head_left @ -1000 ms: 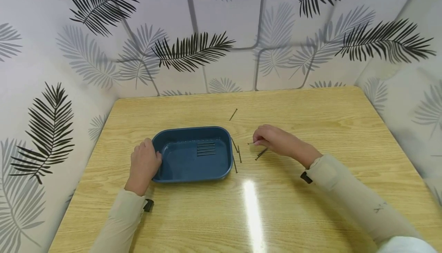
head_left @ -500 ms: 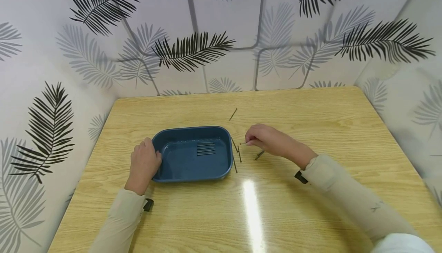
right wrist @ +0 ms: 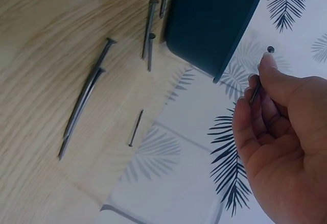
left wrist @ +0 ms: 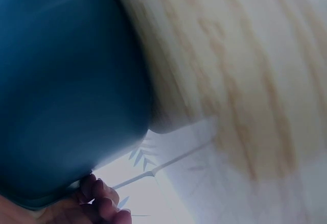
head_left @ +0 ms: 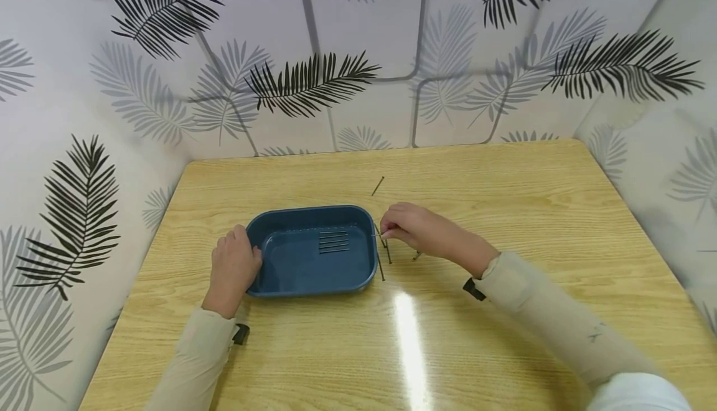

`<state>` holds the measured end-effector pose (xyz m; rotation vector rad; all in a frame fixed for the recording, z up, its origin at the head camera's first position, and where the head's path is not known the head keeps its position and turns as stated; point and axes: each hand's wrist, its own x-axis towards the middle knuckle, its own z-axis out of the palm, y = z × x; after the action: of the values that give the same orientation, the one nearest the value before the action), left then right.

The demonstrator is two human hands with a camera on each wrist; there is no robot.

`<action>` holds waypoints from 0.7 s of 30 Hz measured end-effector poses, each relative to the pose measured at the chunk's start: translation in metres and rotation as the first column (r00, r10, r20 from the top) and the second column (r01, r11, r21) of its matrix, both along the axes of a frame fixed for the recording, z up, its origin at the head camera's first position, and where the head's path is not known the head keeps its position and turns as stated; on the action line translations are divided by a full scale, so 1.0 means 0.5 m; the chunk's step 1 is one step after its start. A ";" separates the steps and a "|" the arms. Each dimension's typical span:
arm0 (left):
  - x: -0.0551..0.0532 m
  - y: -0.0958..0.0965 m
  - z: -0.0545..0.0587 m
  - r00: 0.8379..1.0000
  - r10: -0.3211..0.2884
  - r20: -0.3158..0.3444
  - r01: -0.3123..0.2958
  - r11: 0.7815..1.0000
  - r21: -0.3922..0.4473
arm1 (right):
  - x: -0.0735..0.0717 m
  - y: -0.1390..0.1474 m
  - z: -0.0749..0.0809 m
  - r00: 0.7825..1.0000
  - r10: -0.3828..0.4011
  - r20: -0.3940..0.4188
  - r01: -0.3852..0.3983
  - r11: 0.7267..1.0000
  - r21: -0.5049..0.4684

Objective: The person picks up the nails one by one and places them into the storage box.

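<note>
My left hand [head_left: 234,263] grips the left end of a dark blue plastic tray [head_left: 297,274]; in the left wrist view its fingers [left wrist: 104,203] curl about the rim. Several nails lie side by side in a neat row [head_left: 333,242] on the tray's floor. Between thumb and fingers of my right hand [head_left: 420,230] a nail [right wrist: 256,90] is pinched, its head poking out past the thumb tip. That hand is above the table at the tray's right end, with the nail overlapping the right rim in the head view.
Several loose nails [head_left: 381,269] lie close along the tray's right side. Two more nails [right wrist: 84,99] lie together further right, partly hidden by my right hand in the head view. A single nail [head_left: 378,186] lies behind, towards the leaf-patterned wall [head_left: 370,112]. Wooden table [head_left: 313,349] underneath.
My right hand has moved left with the pinched nail, from beside the pair of nails to the tray's right rim. The left hand and tray have stayed put.
</note>
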<state>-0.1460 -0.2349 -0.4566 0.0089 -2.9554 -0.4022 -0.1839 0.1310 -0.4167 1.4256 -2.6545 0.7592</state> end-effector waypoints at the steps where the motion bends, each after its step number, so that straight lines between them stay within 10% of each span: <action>1: 0.000 -0.001 -0.001 1.000 0.002 0.005 -0.002 1.000 0.002 | 0.000 -0.004 0.002 1.000 0.000 0.001 0.000 1.000 0.001; 21: -0.001 -0.002 -0.003 1.000 0.000 0.006 0.000 1.000 0.014 | 0.001 -0.095 0.027 1.000 0.031 0.000 -0.031 1.000 -0.005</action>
<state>-0.1465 -0.2362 -0.4579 0.0121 -2.9587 -0.4232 -0.1833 0.0837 -0.4034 1.4683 -2.6343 0.7678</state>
